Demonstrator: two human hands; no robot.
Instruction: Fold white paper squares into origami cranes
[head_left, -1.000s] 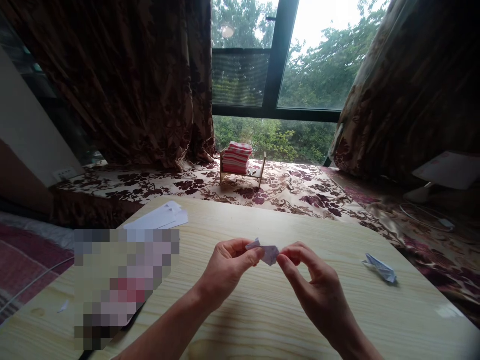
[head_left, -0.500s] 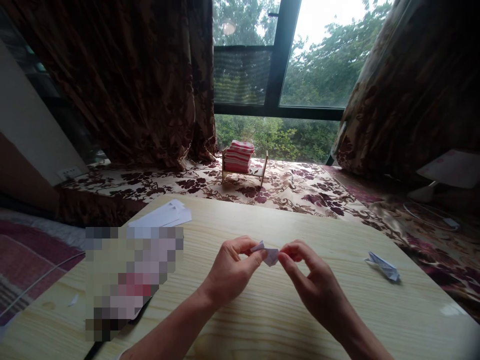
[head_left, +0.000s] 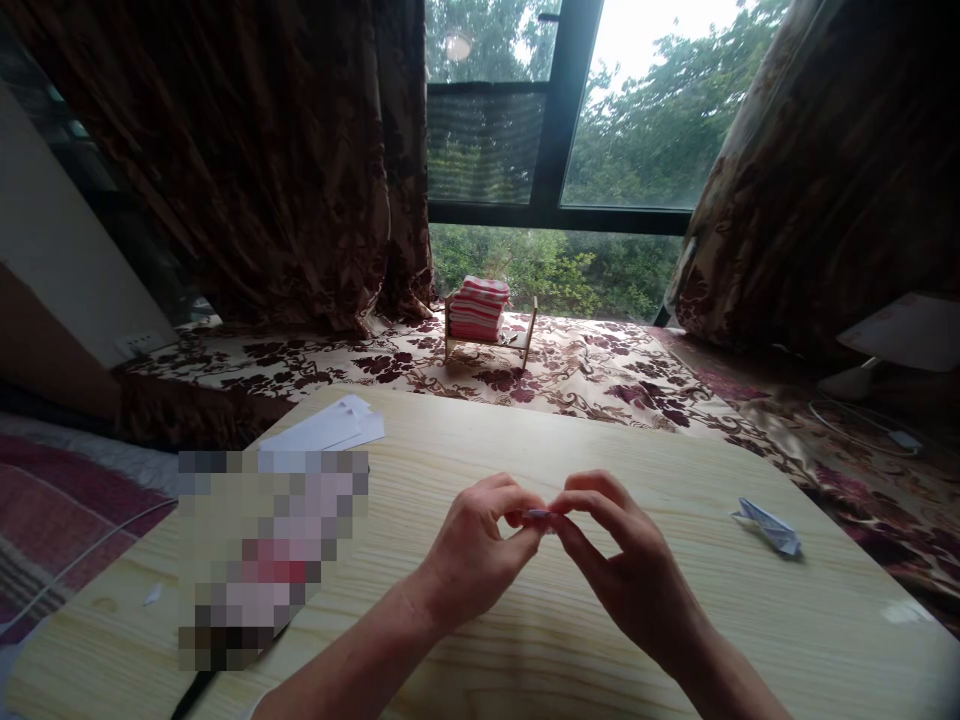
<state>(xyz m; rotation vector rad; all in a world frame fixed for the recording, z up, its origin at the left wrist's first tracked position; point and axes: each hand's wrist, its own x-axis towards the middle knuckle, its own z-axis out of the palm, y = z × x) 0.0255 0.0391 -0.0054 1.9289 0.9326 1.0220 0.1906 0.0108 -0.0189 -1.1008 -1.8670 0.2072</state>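
Over the pale wooden surface (head_left: pixel 457 660), your left hand (head_left: pixel 476 545) and right hand (head_left: pixel 630 535) nearly meet. Each grip, thumb against fingertips, is closed on the small paper (head_left: pixel 536 514) between them, mostly hidden by your fingers. To your left lie a white scrap (head_left: pixel 152 595) and a pixelated patch (head_left: pixel 262 560); to your right, a folded paper (head_left: pixel 771 530). Farther off, at the left, white sheets (head_left: pixel 322 425) overlap. Beyond the surface, striped cloths (head_left: pixel 478 307) sit stacked on a small rack (head_left: pixel 517 343), before a window (head_left: pixel 551 150) showing trees.
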